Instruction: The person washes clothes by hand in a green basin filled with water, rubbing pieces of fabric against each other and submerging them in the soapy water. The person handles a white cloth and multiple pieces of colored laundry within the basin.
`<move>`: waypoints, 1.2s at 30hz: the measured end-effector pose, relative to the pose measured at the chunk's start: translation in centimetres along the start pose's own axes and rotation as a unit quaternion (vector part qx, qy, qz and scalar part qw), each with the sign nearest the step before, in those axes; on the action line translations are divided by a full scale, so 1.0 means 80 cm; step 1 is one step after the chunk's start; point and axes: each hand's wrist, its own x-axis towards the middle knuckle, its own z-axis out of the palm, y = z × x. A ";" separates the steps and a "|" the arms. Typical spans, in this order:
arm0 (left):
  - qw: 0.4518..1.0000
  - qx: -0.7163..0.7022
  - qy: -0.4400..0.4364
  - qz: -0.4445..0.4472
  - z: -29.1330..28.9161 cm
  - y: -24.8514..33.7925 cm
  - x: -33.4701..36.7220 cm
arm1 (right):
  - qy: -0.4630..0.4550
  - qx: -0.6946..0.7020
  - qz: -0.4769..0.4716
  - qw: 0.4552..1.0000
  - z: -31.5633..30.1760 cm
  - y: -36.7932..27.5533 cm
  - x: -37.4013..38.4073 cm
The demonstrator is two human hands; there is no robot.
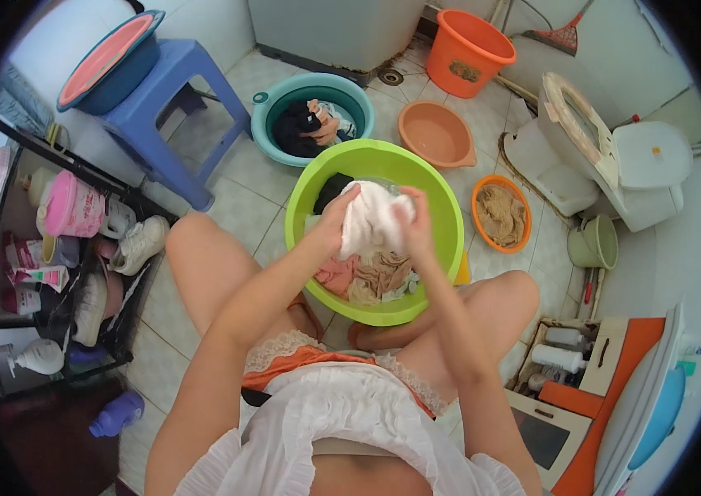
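Observation:
Between my two hands a bunched white cloth [367,217], perhaps a towel or a small garment, is held up over a large lime-green basin [449,198]. My left hand [336,219] grips its left side, with the fingers partly behind the folds. On the other side my right hand [416,221] is closed on the cloth and slightly blurred. Below, inside the basin, lie a pink cloth [336,275], a beige cloth [379,277] and a black cloth [334,190]. Some water shows near the far side.
A teal basin [263,132] of clothes stands beyond, a brown basin [434,132] and a small orange basin [524,236] to the right. A blue stool [177,74] and shoe rack [131,331] are left; the toilet [648,157] and orange bucket [466,50] far right.

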 end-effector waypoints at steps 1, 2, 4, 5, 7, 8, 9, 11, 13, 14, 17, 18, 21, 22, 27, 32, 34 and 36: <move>0.997 -0.061 0.045 -0.015 -0.010 -0.005 0.005 | -0.079 -0.043 0.000 0.996 0.022 -0.030 -0.023; 0.982 0.026 0.188 -0.001 0.002 -0.013 0.008 | -0.151 -0.092 0.003 0.984 0.027 -0.054 -0.038; 0.981 0.086 0.174 -0.013 0.007 -0.035 0.013 | -0.098 -0.102 0.071 0.987 0.026 -0.044 -0.013; 0.981 0.088 0.174 -0.019 0.018 -0.049 0.016 | -0.038 -0.108 0.145 0.983 0.023 -0.032 0.000; 0.988 0.011 0.152 -0.015 0.041 -0.066 0.017 | 0.039 -0.048 0.218 0.974 0.008 -0.005 0.002; 0.989 0.018 0.147 -0.008 0.035 -0.053 0.026 | 0.042 -0.043 0.209 0.976 0.018 -0.015 -0.001; 0.988 0.042 0.150 -0.013 0.011 -0.043 0.039 | 0.014 -0.124 0.122 0.985 0.034 -0.033 -0.024; 0.996 -0.020 -0.020 -0.082 -0.074 -0.044 0.054 | -0.067 -0.202 0.066 0.975 0.054 -0.062 -0.047; 0.996 0.012 0.067 -0.065 0.011 -0.081 0.040 | -0.037 -0.195 0.151 0.968 0.002 -0.014 -0.016; 0.983 0.059 0.171 -0.015 0.043 -0.079 0.024 | -0.016 -0.153 0.218 0.964 -0.002 -0.006 0.001; 0.971 0.145 0.189 0.003 0.021 -0.048 0.039 | -0.010 -0.205 0.153 0.967 0.030 -0.017 -0.023; 0.947 0.224 0.229 0.002 0.004 -0.049 0.037 | -0.043 -0.255 0.135 0.957 0.037 -0.032 -0.044; 0.978 0.063 0.171 -0.102 0.032 -0.046 0.014 | -0.041 -0.234 0.147 0.960 0.014 0.001 -0.025; 0.989 0.045 0.121 -0.073 0.022 -0.048 0.019 | -0.010 -0.241 0.162 0.957 0.007 0.029 -0.011; 0.993 0.110 0.016 -0.045 0.013 -0.007 0.018 | -0.013 -0.018 0.322 0.946 -0.035 0.068 0.014; 0.998 0.054 0.012 -0.037 0.003 0.007 0.009 | -0.156 0.285 0.427 0.844 -0.046 -0.013 0.025; 0.997 0.070 -0.001 -0.014 0.010 0.004 0.004 | -0.121 0.385 0.425 0.810 -0.043 -0.015 0.031; 0.959 0.267 -0.072 0.064 0.015 0.001 -0.001 | -0.090 0.477 0.420 0.767 -0.040 -0.023 0.033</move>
